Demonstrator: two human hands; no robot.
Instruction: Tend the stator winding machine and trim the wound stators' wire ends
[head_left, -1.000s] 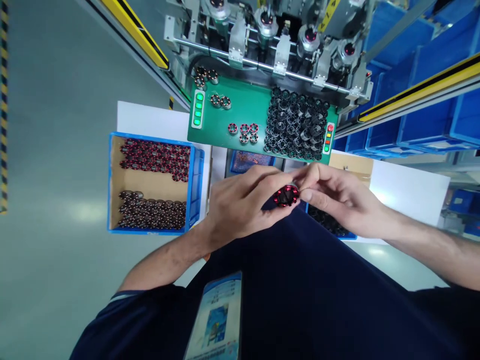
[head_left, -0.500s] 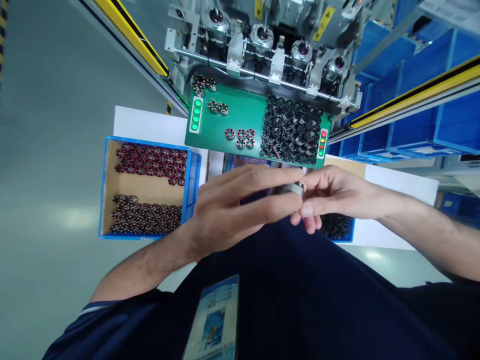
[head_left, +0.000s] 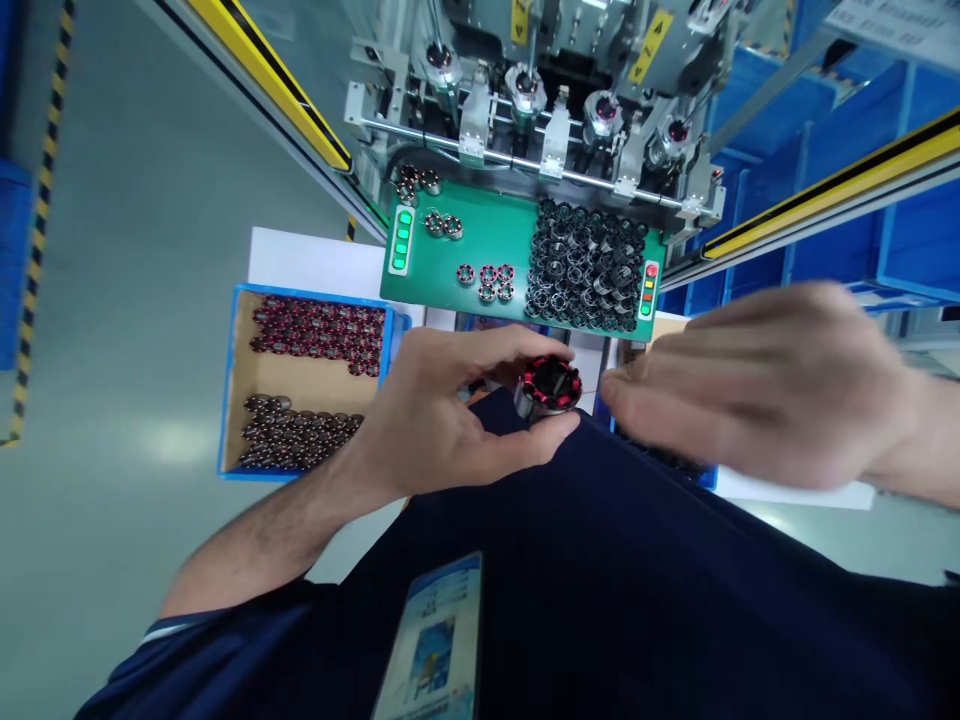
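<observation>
My left hand (head_left: 442, 410) grips a motor stator (head_left: 551, 385) between thumb and fingers. The stator is a short metal cylinder with red copper windings around its dark centre, and its open end is tilted up toward me. Just right of it, apart from it, my right hand (head_left: 757, 385) is blurred by motion. Its thumb and fingers are pressed together; whatever they may hold is too smeared to make out. Beyond the hands, a green work plate (head_left: 487, 215) carries several red-wound stators (head_left: 487, 273), copper-coloured stators (head_left: 442, 225) and a dense block of black parts (head_left: 585, 265).
Behind the plate stands a machine with a row of winding heads (head_left: 525, 90). A blue-rimmed box (head_left: 225, 385) with rows of stators is on the left. Yellow-black posts (head_left: 277, 85) flank the machine. Blue bins (head_left: 840, 190) stand at right. A flat panel (head_left: 435, 640) lies before me.
My right hand has come away from the stator and moved right. My left hand keeps hold of the stator, which has shifted left and turned so its red windings show.
</observation>
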